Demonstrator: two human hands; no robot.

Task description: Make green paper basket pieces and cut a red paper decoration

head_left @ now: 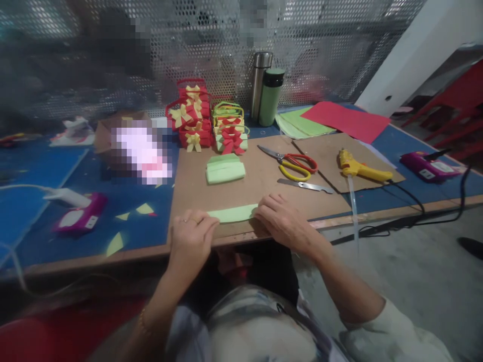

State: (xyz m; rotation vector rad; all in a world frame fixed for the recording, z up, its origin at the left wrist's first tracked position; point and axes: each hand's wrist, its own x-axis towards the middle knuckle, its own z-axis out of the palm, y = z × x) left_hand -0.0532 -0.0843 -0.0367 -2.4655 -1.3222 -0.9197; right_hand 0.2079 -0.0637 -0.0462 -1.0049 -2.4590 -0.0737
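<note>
A light green paper strip lies along the front of the brown cardboard. Its left end is pinched by my left hand, which has rings on the fingers. My right hand grips the strip's other end, its fingers curled over the paper. Just beyond the strip rests a folded piece of light green paper. Scissors with red and yellow handles and a flat metal blade lie beyond my right hand.
Red paper baskets and green ones with bows stand at the back, beside a green bottle and a steel flask. A yellow glue gun lies right, its cord trailing over the edge. Purple power sockets sit left and right.
</note>
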